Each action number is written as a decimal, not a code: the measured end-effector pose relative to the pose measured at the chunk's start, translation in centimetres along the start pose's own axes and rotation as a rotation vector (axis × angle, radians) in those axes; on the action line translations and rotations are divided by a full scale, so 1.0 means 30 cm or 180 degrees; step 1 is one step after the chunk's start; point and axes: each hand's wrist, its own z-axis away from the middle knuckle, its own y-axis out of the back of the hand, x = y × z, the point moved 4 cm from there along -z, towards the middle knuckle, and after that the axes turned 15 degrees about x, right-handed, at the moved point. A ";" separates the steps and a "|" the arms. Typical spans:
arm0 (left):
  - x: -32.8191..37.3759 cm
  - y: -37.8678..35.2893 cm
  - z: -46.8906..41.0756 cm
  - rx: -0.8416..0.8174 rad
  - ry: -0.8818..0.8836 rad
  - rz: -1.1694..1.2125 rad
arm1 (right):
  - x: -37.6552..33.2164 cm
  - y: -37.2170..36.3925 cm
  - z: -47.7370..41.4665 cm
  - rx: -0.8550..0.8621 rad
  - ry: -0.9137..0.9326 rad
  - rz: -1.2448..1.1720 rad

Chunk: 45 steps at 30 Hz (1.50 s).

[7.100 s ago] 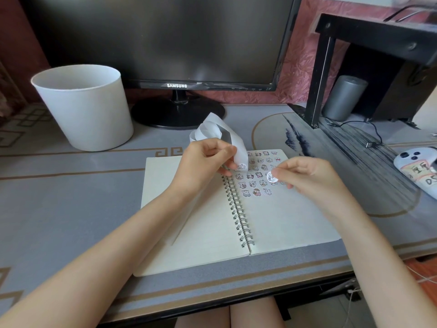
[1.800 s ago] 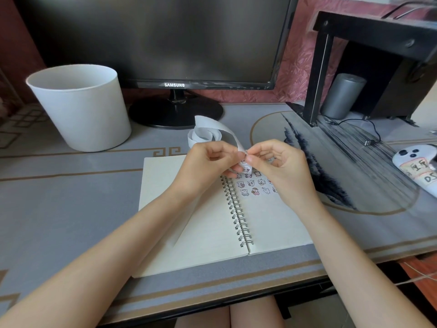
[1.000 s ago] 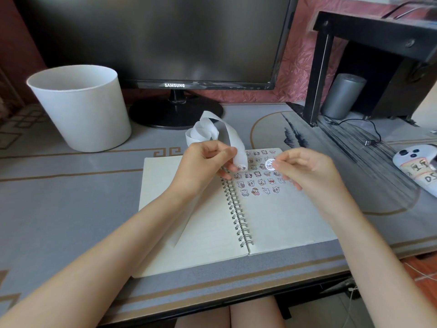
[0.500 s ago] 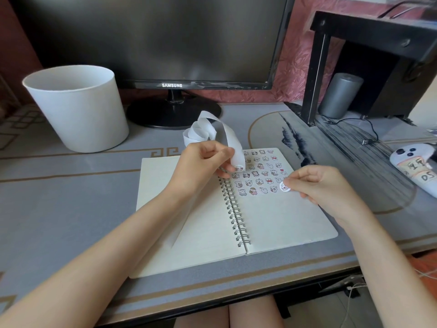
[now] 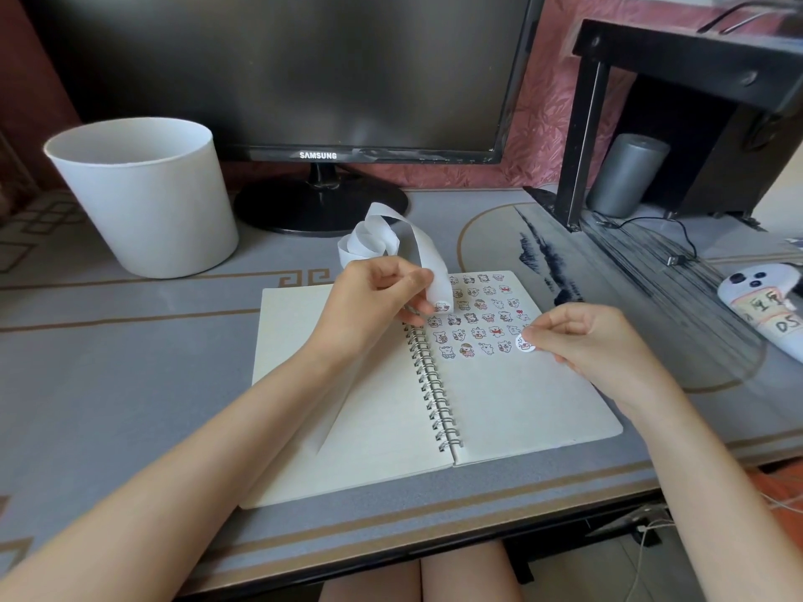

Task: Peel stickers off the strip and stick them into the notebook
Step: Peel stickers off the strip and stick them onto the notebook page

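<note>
An open spiral notebook [image 5: 512,406] lies on the desk in front of me. Several small cartoon stickers [image 5: 478,317] sit in rows on the top of its right page. My left hand [image 5: 376,299] pinches a curled white sticker strip [image 5: 393,243] above the spiral, with one sticker showing at the strip's lower end. My right hand [image 5: 586,341] pinches a round white sticker [image 5: 524,343] at the right end of the lowest row, low over the page; whether the sticker touches the paper I cannot tell.
A white bucket [image 5: 143,197] stands at the back left. A Samsung monitor [image 5: 317,80] stands behind the notebook. A black shelf frame [image 5: 582,136] with a grey cylinder [image 5: 625,176] is at the back right, and a white controller [image 5: 769,306] lies at the far right.
My right hand peeled a sticker from the strip, then carried it down and right to the end of the lowest row. My left hand stayed in place with the strip.
</note>
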 end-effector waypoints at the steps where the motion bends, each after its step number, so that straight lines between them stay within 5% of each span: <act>1: 0.000 0.000 0.000 -0.0003 -0.0001 -0.0002 | 0.000 -0.001 0.000 0.0003 0.0016 0.0009; 45: 0.001 -0.001 0.002 0.0001 0.0030 0.0013 | 0.014 -0.012 -0.018 0.0293 0.0392 0.0236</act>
